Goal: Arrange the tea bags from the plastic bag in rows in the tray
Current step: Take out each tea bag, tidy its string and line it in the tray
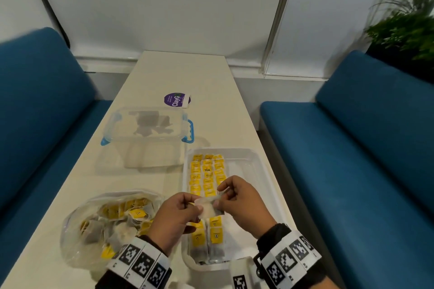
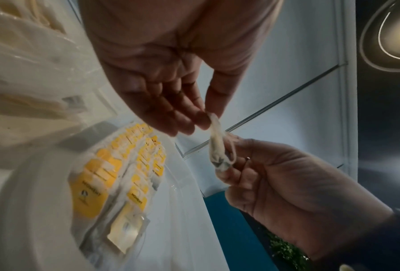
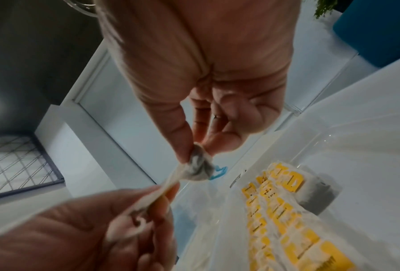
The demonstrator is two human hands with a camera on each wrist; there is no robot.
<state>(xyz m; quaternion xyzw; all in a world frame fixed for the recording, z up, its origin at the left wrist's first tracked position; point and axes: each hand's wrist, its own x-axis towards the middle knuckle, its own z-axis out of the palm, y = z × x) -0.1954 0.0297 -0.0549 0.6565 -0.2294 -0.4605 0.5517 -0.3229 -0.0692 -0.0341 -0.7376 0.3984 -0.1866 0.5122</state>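
Both hands pinch one tea bag [image 1: 209, 208] between them, the left hand [image 1: 176, 217] at one end, the right hand [image 1: 242, 202] at the other, its long axis running hand to hand. The tray [image 1: 270, 185] lies directly beneath; its unfilled strip sits beside the right hand.

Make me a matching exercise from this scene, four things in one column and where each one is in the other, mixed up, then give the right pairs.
Things:
1. tea bag
2. plastic bag
3. tray
4. purple sticker

Places:
A. on the table, far beyond the clear box
B. pinched between left hand and right hand
C. under both hands, holding rows of yellow-tagged tea bags
D. on the table left of the tray

Pairs: 1-B, 2-D, 3-C, 4-A
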